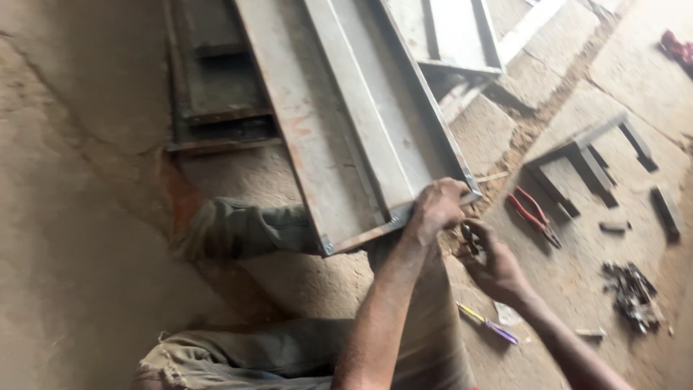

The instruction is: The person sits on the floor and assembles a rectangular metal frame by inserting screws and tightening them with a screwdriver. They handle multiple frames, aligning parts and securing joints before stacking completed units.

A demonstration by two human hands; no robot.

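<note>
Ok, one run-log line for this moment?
left hand: grips corner of metal frame | right hand: pinches small dark part | red pliers, screwdriver: on floor

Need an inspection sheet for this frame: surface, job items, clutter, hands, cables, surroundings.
Surface: dusty concrete floor, cracked, rust-stained.
Job's things: grey metal frame lying tilted over the person's leg; small dark object, kind unclear.
Clutter: red-handled pliers, pen-like tool, pile of small metal parts, short metal offcuts.
Hands: left hand gripping the frame's lower corner; right hand pinching the small dark object beside that corner.
Cables: nothing seen.
Surroundings: another frame and a dark metal panel on the floor beyond.
</note>
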